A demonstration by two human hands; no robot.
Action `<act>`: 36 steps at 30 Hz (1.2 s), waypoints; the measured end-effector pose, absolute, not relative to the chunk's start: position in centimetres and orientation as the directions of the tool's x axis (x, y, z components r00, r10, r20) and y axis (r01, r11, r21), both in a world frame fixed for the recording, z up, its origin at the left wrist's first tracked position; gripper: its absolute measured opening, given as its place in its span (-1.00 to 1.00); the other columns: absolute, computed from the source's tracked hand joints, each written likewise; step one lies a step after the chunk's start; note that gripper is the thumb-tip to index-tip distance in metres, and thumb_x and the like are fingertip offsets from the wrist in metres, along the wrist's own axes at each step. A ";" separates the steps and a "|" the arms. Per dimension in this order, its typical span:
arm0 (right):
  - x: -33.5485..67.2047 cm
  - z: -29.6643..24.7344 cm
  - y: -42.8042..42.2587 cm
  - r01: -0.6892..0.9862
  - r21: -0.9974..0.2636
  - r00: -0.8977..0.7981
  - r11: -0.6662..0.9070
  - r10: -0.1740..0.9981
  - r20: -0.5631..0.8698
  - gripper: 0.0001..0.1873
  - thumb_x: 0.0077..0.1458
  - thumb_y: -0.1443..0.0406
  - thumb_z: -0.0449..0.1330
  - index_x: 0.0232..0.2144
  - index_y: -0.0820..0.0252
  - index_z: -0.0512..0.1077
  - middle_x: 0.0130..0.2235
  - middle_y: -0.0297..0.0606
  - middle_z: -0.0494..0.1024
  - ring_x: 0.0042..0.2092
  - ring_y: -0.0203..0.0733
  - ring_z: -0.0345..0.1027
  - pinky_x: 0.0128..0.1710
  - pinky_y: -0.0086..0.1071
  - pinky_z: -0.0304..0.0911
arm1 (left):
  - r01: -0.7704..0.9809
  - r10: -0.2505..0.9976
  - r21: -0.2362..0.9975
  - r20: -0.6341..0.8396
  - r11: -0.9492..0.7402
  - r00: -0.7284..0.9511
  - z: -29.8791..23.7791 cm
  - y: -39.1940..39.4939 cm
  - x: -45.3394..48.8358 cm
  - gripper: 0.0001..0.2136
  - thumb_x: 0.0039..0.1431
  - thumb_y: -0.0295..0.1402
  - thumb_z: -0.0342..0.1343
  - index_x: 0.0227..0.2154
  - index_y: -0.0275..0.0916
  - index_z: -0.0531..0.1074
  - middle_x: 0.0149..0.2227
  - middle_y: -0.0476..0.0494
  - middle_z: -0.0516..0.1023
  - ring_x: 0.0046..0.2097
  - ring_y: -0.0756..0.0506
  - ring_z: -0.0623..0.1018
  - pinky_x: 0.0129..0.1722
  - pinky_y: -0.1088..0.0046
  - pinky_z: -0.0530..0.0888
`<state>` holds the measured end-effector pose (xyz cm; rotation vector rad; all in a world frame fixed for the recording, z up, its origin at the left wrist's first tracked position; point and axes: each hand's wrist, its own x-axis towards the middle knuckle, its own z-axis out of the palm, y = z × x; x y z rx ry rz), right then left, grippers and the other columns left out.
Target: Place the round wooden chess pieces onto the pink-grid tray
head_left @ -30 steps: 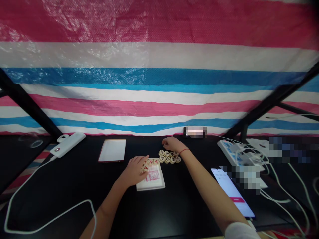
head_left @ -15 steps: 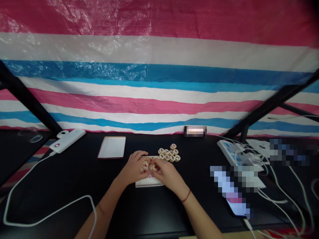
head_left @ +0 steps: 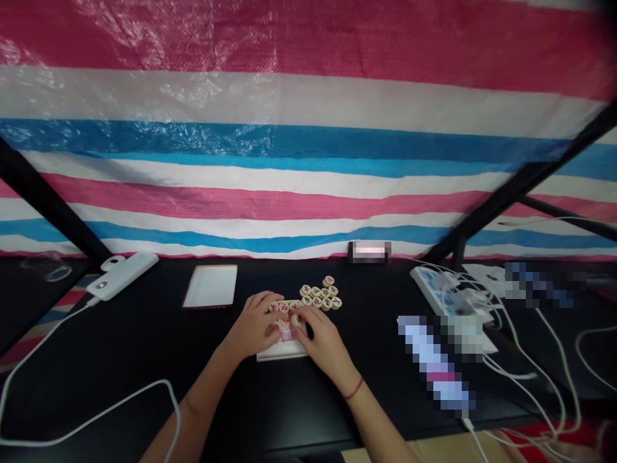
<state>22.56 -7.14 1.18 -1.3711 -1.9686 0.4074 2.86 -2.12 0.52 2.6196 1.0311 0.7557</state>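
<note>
Round cream Chinese chess pieces with red characters fill the far part of a shallow white box in front of me. My left hand curls over the box's left side, thumb and index finger closed about a piece, partly hidden. From the right, my right hand pinches another chess piece between thumb and fingers, low over the box. A pink-patterned patch shows between the hands. Beyond the right hand, stacked chess pieces with dark characters stand on the black table, one red-marked piece behind them.
A white box lid lies at the back left, near a white power bank with its cable. To the right are a power strip, tangled white cables and a blurred-out phone. A striped sheet hangs behind the table.
Both hands have drawn slightly apart, so a row of red-marked pieces in the box now shows more clearly. The whole view has shifted a little.
</note>
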 end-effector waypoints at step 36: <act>30.3 2.7 5.0 0.887 -0.458 0.099 -0.054 0.992 0.073 -0.78 -0.02 0.41 0.21 -0.25 0.24 0.53 -0.29 -0.18 0.60 -0.21 -0.13 0.47 -0.21 -0.37 0.26 | 0.731 0.792 0.305 0.207 -0.610 0.574 -0.1 -1.9 5.2 -0.59 0.13 -0.30 0.16 0.07 -0.15 0.35 0.00 -0.17 0.49 0.03 -0.22 0.45 0.01 0.17 0.32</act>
